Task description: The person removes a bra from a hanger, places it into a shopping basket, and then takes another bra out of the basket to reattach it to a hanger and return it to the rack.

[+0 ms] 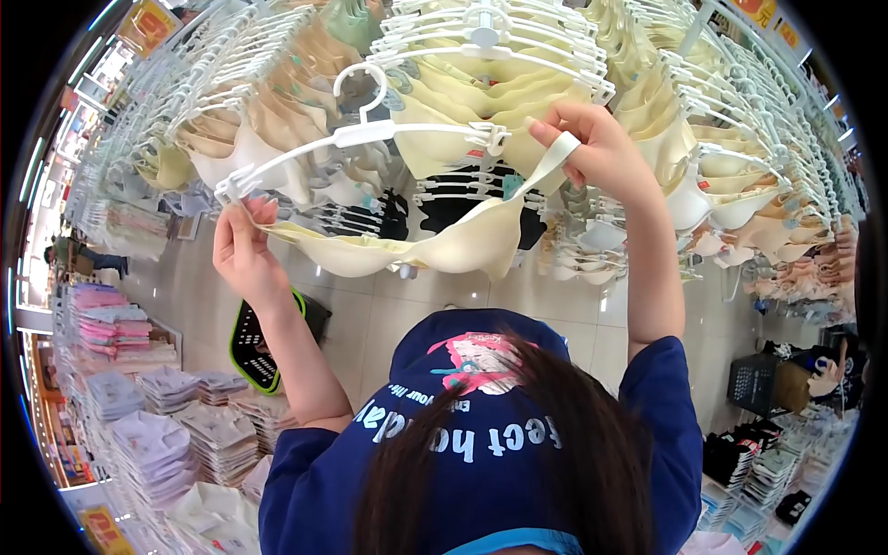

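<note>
A pale yellow bra is stretched out in front of me between both hands. My left hand pinches its left end, just under the clip of a white hanger. The hanger's left clip touches that end. My right hand is closed on the bra's other end, a pale band that loops up past the fingers. It is raised a little higher than my left hand, beside the hanger's right clip. The hanger's hook points up, in front of a rack of yellow bras.
Racks of bras on white hangers line both sides. A black basket with a green rim stands on the tiled floor at left. Folded garments are stacked at lower left. A dark basket is at right.
</note>
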{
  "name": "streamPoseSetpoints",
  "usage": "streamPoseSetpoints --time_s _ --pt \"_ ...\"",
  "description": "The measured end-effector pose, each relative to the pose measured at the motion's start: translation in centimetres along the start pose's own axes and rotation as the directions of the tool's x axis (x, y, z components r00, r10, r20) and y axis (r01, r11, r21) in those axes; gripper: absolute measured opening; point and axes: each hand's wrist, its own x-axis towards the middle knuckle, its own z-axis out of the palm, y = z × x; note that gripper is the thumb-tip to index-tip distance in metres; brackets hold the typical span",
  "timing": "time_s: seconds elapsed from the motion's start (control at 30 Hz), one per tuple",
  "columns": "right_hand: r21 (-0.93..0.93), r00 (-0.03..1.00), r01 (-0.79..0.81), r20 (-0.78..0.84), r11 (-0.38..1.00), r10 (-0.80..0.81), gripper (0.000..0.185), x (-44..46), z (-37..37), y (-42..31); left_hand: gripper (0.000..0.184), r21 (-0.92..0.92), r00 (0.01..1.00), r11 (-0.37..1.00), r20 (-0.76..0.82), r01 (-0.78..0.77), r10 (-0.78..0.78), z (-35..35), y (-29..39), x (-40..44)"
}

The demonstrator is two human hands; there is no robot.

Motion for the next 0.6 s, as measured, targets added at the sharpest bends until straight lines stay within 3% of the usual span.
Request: streamPoseSetpoints --time_s 0.23,0.43,0.53,0.6 --pt "-0.006 0.983 0.084 0.165 0.996 -0.082 0.016 0.3 -0.5 -0.5 0.023 0.047 1.0 0.999 -0.014 0.0 0.0 0.3 -0.4 -0.3" --pt "0.058 0.973 0.197 0.109 0.979 -0.202 0.014 0.1 -0.1 0.4 0.023 0.018 1.0 1.0 0.008 0.012 -0.012 0.6 -0.6 -0.7" --pt "-0.016 0.958 0.191 0.22 0.982 -0.182 0.018 -0.5 -0.1 1.6 0.023 0.005 0.999 1.0 0.031 0.025 -0.025 0.6 -0.7 -1.2" --pt "-0.118 0.932 0.118 0.355 0.986 -0.069 0.021 -1.4 -0.4 2.0 0.023 0.007 0.997 0.999 0.073 0.033 -0.033 0.9 -0.7 -1.7"
